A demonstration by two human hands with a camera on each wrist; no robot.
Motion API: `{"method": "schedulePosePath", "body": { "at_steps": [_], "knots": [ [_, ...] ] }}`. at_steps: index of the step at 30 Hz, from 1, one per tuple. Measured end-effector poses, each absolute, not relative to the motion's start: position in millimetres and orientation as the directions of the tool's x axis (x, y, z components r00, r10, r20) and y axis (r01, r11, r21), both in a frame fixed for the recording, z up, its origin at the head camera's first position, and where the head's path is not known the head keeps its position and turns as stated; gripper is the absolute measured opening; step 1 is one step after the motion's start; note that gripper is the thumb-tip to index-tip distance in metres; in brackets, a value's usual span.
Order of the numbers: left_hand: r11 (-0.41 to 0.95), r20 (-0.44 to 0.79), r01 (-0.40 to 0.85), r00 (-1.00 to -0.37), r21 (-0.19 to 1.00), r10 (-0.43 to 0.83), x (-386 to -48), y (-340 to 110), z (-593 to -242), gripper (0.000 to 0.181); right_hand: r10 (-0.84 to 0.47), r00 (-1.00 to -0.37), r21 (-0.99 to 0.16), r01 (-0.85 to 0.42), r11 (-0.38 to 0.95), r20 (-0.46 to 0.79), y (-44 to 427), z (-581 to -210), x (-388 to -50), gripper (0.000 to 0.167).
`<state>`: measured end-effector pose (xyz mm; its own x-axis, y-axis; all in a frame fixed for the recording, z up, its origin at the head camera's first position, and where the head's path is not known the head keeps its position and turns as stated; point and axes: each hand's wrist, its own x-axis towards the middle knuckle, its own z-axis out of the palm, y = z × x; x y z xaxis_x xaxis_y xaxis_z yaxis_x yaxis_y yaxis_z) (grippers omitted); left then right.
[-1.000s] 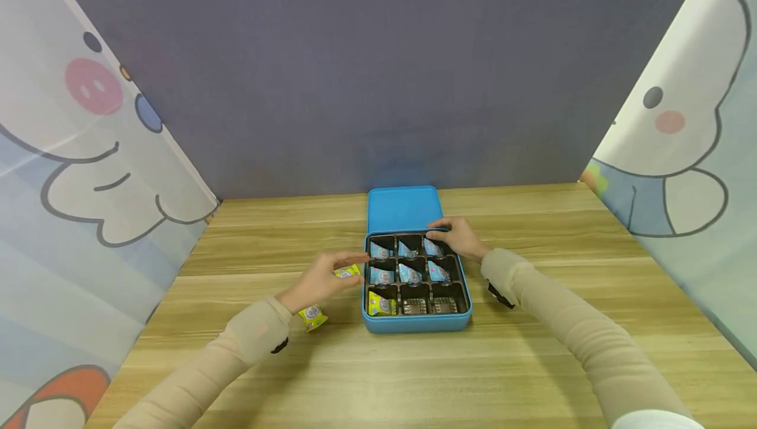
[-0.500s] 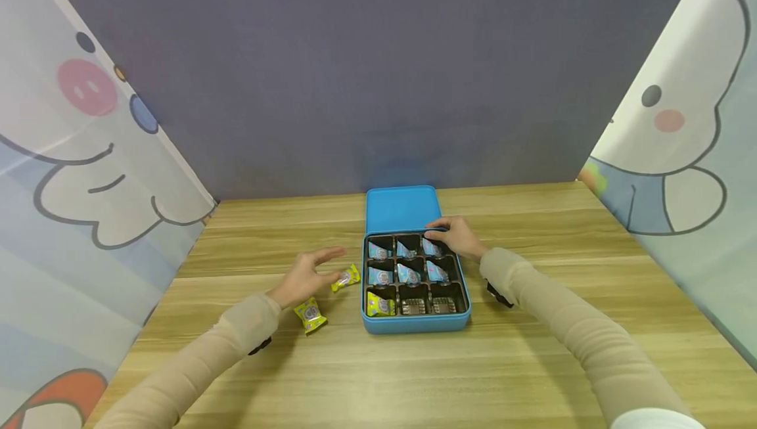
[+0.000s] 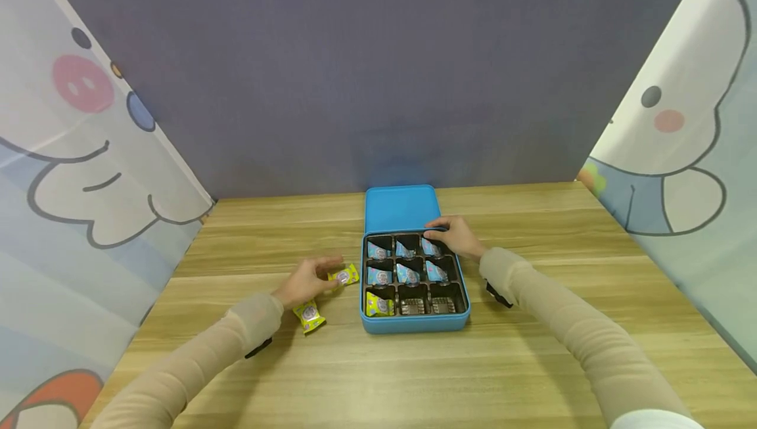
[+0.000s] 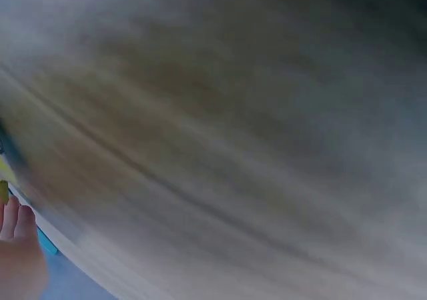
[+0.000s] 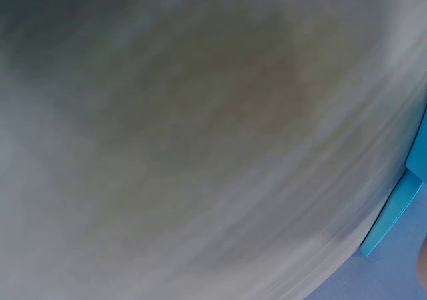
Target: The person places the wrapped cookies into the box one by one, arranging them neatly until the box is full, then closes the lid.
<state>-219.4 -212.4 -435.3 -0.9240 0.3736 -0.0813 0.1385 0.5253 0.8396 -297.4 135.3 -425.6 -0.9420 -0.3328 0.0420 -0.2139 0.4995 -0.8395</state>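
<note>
Holding the box (image 3: 415,324) at its far right corner, the right hand (image 3: 460,237) has its fingers grasping the edge. Left of the box, the left hand (image 3: 307,280) has fingers parted about the far sweet (image 3: 345,276) on the worktop (image 3: 408,380), apparently not gripping it. A loose pinch could skid that sweet into the box's side, and a low wrist could shove the near sweet (image 3: 310,316)

Head camera looks forward and down over the surface (image 3: 378,376); wrist cameras sit close to it, the right sharing the box (image 3: 416,326).
</note>
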Motion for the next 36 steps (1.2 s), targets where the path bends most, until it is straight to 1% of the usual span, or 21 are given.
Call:
{"method": "schedulePosePath", "body": {
  "at_steps": [6, 11, 16, 22, 30, 36],
  "knots": [
    [0.507, -0.067, 0.162, -0.913, 0.847, 0.402, -218.7, -211.4, -439.1, 0.056, -0.332, -0.942, -0.843, -0.219, 0.492, 0.051, 134.9, -426.9, -296.7, 0.032],
    [0.55, -0.064, 0.17, -0.923, 0.818, 0.38, -219.2, -210.5, -440.8, 0.058, -0.332, -0.942, -0.845, -0.214, 0.491, 0.046, 135.7, -426.6, -296.9, 0.032],
    [0.604, -0.037, 0.216, -0.925, 0.767, 0.377, -219.4, -209.5, -440.8, 0.051, -0.334, -0.942, -0.846, -0.205, 0.492, 0.034, 135.0, -425.4, -297.6, 0.033],
    [0.604, -0.022, 0.237, -0.921, 0.761, 0.389, -217.8, -207.5, -437.9, 0.046, -0.332, -0.943, -0.84, -0.205, 0.502, 0.032, 134.4, -425.4, -297.0, 0.033],
    [0.561, -0.042, 0.213, -0.913, 0.8, 0.406, -219.6, -207.4, -436.0, 0.046, -0.334, -0.941, -0.838, -0.224, 0.498, 0.053, 135.7, -428.1, -297.6, 0.031],
    [0.563, -0.078, 0.167, -0.919, 0.809, 0.386, -222.1, -207.5, -435.4, 0.046, -0.332, -0.942, -0.839, -0.223, 0.497, 0.053, 135.5, -428.9, -297.9, 0.031]
  ]
}}
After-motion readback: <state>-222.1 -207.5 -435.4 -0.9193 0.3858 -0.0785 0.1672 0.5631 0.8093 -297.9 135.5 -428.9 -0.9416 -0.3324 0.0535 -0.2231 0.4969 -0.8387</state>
